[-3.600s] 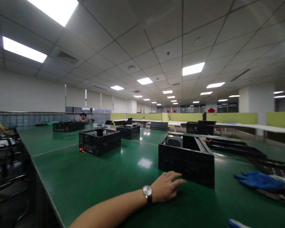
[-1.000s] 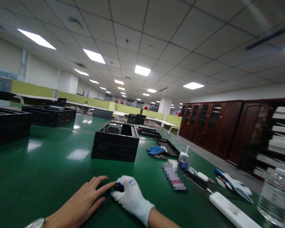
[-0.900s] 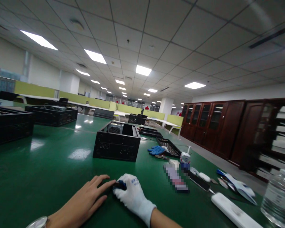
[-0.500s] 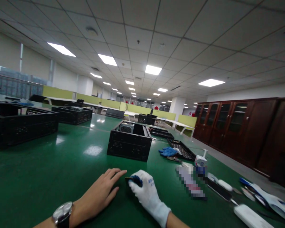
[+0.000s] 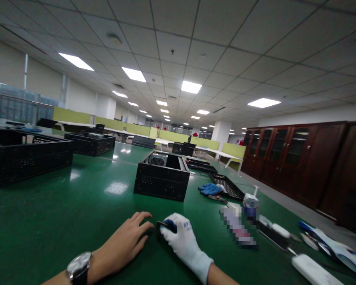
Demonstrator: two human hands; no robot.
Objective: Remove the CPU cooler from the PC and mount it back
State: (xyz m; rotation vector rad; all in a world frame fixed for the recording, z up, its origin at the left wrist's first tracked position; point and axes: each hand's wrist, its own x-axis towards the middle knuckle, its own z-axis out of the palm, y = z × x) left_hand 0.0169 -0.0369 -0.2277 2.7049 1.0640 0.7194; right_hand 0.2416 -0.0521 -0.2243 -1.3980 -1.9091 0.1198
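My left hand is bare, wears a wristwatch and lies on the green table with its fingers loosely spread, fingertips near a small dark flat part. My right hand, in a white glove with blue fingertips, is closed in a pinch on that part just to the right. What the part is stays unclear. An open black computer case stands a little beyond both hands.
Right of my hands lie a blurred-out item, a white bar, a small bottle, blue gloves and a black tray. More black cases stand at the left. Wooden cabinets line the right wall.
My view swung right from the far desks and then settled. The gloved right hand came in and pinched the small dark part beside my left hand; both hands have barely moved over the last half second.
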